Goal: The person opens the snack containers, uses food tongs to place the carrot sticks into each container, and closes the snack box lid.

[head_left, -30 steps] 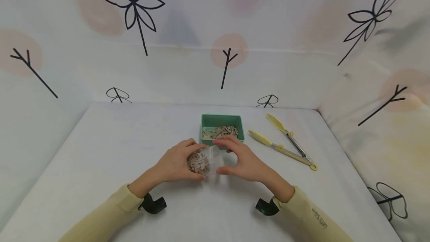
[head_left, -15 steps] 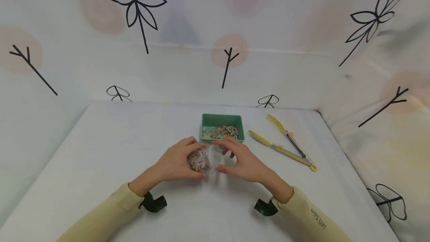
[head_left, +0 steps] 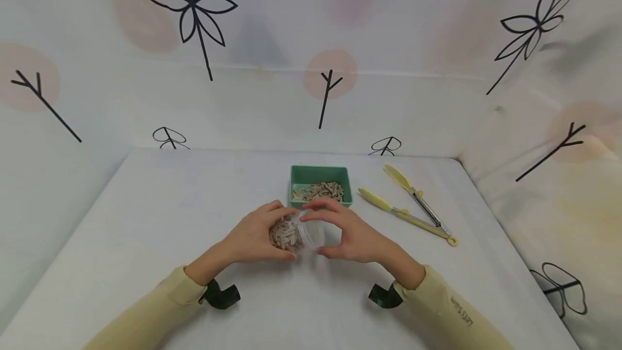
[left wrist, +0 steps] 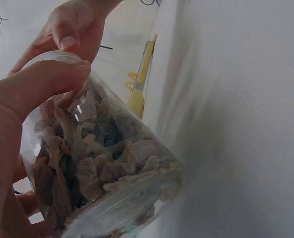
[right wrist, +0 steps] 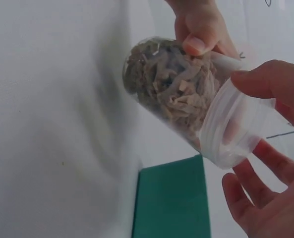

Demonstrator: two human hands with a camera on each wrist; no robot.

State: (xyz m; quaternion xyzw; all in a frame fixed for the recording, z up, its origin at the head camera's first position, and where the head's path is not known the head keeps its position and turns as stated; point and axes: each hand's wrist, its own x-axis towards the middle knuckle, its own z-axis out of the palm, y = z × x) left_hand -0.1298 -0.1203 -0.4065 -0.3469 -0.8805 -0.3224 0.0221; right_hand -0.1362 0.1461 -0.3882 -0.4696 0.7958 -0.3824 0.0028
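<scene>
A clear plastic jar (head_left: pixel 285 234) of greyish-brown dried strips lies tilted on its side, its mouth end toward the right. My left hand (head_left: pixel 255 234) grips the jar's body, thumb and fingers on opposite sides. A translucent lid (right wrist: pixel 231 129) covers the mouth end. Around it curl the fingers and thumb of my right hand (head_left: pixel 352 234); the right wrist view has the thumb on its rim and the other fingers spread along the far side. Packed strips (left wrist: pixel 92 153) show through the jar's wall in the left wrist view.
Just beyond the hands is a green rectangular tub (head_left: pixel 320 174) with more strips (head_left: pixel 323 190) in it. Yellow-tipped tongs (head_left: pixel 413 209) lie spread at the right. A white patterned cloth (head_left: pixel 194 188) covers the table, with patterned sheeting behind.
The right fingers have shifted left across the lid, while the right thumb has moved slightly toward the near edge. The left hand keeps its hold on the jar. Tub and tongs stay put.
</scene>
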